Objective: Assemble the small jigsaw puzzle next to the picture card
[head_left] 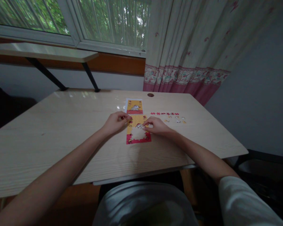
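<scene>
A partly assembled jigsaw puzzle [139,119], yellow above and red along the bottom, lies flat on the table with a gap in its lower middle. At its upper left edge is my left hand [116,122], fingers curled and pinched together; whatever they may hold is hidden. My right hand [157,126] comes in from the right, thumb and forefinger closed on a small puzzle piece at the white cartoon animal above the gap. The fingers partly cover that piece. Just behind the puzzle lies a reference picture [135,106] of the white animal on yellow and red.
Loose red puzzle pieces [164,113] form a row to the right, with several white and yellow pieces [178,121] in front of them. The wooden table [68,125] has a cable hole [150,95] near its back edge. A raised shelf [44,51] stands at back left.
</scene>
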`<state>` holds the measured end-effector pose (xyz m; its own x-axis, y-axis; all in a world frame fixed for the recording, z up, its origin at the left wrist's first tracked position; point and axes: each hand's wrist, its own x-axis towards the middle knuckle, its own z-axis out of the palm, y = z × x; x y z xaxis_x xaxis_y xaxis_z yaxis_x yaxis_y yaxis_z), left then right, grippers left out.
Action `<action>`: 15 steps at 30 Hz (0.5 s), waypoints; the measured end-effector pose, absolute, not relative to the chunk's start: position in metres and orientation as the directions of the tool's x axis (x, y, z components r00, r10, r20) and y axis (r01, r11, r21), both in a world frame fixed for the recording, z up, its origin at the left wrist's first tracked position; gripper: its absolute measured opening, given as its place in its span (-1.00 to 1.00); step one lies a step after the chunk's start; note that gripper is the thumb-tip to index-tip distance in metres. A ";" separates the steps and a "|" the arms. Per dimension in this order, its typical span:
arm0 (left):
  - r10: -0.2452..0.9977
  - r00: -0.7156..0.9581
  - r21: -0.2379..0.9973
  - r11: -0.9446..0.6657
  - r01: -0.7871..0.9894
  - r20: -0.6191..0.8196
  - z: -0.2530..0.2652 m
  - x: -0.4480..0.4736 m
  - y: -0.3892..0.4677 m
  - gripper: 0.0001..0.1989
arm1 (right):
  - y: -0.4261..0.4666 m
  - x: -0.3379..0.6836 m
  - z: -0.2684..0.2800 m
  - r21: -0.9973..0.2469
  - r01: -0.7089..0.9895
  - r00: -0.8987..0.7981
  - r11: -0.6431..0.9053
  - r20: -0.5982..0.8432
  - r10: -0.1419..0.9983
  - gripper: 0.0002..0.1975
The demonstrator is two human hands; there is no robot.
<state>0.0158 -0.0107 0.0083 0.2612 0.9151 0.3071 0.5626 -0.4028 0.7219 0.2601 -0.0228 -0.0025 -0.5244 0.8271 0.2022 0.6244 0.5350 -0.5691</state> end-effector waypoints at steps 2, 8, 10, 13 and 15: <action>0.913 0.272 0.714 -0.407 0.570 0.303 0.008 0.016 -0.011 -0.78 | -0.023 0.260 -0.002 -0.570 0.619 -0.524 0.540 0.212 0.825 -0.85; 0.922 0.260 0.705 -0.387 0.594 0.287 0.005 0.013 -0.008 -0.75 | -0.018 0.280 0.017 -0.552 0.630 -0.478 0.546 0.278 0.833 -0.83; 0.922 0.264 0.707 -0.386 0.592 0.283 0.005 0.013 -0.009 -0.75 | -0.014 0.296 0.026 -0.525 0.671 -0.450 0.523 0.273 0.850 -0.83; 0.919 0.269 0.706 -0.394 0.588 0.289 0.007 0.013 -0.010 -0.77 | -0.009 0.322 0.036 -0.510 0.727 -0.462 0.460 0.132 0.877 -0.83; 0.915 0.275 0.701 -0.402 0.589 0.294 0.009 0.014 -0.010 -0.78 | -0.006 0.336 0.038 -0.501 0.759 -0.478 0.416 0.006 0.878 -0.82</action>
